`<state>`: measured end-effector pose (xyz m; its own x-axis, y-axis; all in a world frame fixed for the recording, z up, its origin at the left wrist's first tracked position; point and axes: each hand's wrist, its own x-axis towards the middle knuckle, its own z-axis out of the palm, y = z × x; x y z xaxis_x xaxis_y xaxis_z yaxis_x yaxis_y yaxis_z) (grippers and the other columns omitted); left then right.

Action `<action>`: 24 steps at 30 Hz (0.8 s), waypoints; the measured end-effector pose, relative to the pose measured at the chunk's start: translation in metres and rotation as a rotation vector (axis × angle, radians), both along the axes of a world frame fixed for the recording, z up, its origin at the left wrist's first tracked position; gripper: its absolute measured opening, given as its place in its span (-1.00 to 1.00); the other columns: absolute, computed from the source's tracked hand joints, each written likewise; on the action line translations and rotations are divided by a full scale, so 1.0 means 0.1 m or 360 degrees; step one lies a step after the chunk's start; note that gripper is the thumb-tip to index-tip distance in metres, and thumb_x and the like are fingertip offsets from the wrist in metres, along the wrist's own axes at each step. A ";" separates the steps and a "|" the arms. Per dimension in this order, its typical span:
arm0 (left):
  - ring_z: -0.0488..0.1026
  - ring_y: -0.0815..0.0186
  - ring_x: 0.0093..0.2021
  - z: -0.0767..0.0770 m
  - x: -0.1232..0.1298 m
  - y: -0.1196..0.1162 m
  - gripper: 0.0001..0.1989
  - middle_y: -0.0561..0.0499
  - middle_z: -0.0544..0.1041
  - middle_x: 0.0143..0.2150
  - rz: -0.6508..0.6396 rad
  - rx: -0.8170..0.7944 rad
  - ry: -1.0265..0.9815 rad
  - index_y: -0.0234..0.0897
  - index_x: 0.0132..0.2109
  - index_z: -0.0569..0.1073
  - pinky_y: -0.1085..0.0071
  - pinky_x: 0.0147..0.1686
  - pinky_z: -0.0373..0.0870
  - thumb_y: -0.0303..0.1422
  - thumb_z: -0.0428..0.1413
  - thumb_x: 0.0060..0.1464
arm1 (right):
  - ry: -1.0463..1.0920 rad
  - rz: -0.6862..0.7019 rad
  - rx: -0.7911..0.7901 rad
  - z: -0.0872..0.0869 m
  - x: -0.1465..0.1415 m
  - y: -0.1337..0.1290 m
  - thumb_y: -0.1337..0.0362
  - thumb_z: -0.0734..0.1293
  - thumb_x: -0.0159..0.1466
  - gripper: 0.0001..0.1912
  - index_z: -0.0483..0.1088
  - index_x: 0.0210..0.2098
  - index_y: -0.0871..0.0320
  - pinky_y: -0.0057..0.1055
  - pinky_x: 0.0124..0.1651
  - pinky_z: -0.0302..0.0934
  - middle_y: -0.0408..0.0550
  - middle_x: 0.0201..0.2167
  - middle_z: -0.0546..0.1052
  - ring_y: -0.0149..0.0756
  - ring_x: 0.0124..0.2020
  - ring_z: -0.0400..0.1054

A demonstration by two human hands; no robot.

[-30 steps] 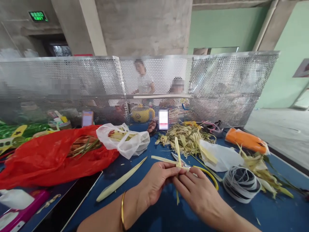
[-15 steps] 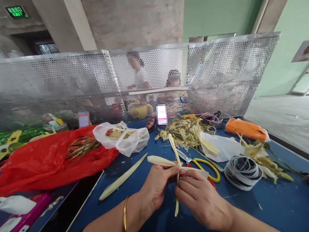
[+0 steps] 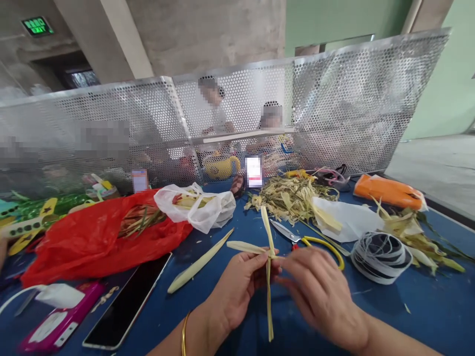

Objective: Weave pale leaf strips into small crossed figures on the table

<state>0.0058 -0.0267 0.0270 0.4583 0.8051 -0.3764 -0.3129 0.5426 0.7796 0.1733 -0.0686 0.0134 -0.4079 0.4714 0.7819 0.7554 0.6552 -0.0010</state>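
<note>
Pale husk strips (image 3: 268,232) cross one another in front of me, one arm pointing up, one left and one hanging down. My left hand (image 3: 239,282) pinches them at the crossing between thumb and fingers. My right hand (image 3: 319,291) is just right of the crossing, its fingertips closed at the right-hand strip, which its fingers mostly cover. Behind my right hand lie scissors (image 3: 324,244) with yellow and red handles, blades apart. A single long husk (image 3: 200,262) rests on the blue table (image 3: 156,309) left of my hands.
A husk pile (image 3: 289,198), white paper (image 3: 349,220), a ribbon roll (image 3: 382,259) and an orange packet (image 3: 389,192) lie behind and right. Leftward are a red bag (image 3: 104,240), white bag (image 3: 213,210), phone (image 3: 128,301) and magenta device (image 3: 63,316). People sit beyond a perforated screen (image 3: 233,109).
The view has shifted left. My right hand has turned and covers the right-hand strip, and the hanging strip now shows in front of the fingers.
</note>
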 end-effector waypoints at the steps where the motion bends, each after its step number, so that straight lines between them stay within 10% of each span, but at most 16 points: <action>1: 0.46 0.39 -0.38 0.00 -0.02 -0.01 -0.74 -0.05 0.55 -0.37 0.0013 0.0007 0.0016 -0.40 -0.21 0.56 0.49 -0.27 0.37 -0.33 0.28 -0.05 | 0.0092 -0.0145 -0.0115 -0.01 0.01 0.02 0.29 0.24 0.34 -0.76 0.37 -0.04 0.24 -0.19 -0.05 0.24 0.11 -0.21 0.53 -0.15 -0.16 0.41; 8: 0.26 0.53 -0.60 0.01 -0.07 0.01 -0.67 0.06 0.43 -0.46 -0.0018 0.0131 0.0138 -0.39 -0.28 0.50 0.57 -0.60 0.17 -0.17 0.27 -0.06 | 0.0425 0.0016 -0.1485 -0.09 -0.05 0.08 0.13 0.03 0.43 -0.65 0.19 -0.44 0.10 -0.49 -0.47 0.11 -0.17 -0.57 0.39 -0.39 -0.54 0.26; 12: 0.00 0.61 -0.69 0.01 -0.05 0.02 -0.71 0.16 0.35 -0.58 -0.0037 0.0292 0.0371 -0.40 -0.34 0.50 0.56 -0.67 -0.14 -0.26 0.32 -0.14 | 0.0458 0.0071 -0.1496 -0.10 -0.07 -0.01 0.11 0.04 0.43 -0.64 0.13 -0.47 0.10 -0.49 -0.45 0.04 -0.19 -0.54 0.32 -0.41 -0.52 0.15; 24: 0.10 0.57 -0.66 0.01 -0.09 0.06 -0.68 0.06 0.46 -0.53 -0.0047 0.0359 0.0488 -0.39 -0.36 0.53 0.54 -0.65 -0.10 -0.16 0.25 -0.07 | 0.0437 0.0168 -0.1456 -0.01 -0.04 -0.07 0.16 0.07 0.42 -0.64 0.16 -0.48 0.11 -0.48 -0.43 0.02 -0.19 -0.55 0.30 -0.43 -0.51 0.17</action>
<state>-0.0031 -0.0204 0.0277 0.3761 0.8717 -0.3142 -0.0337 0.3518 0.9355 0.1689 -0.0754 0.0129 -0.3409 0.9177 0.2043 0.5898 0.3779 -0.7137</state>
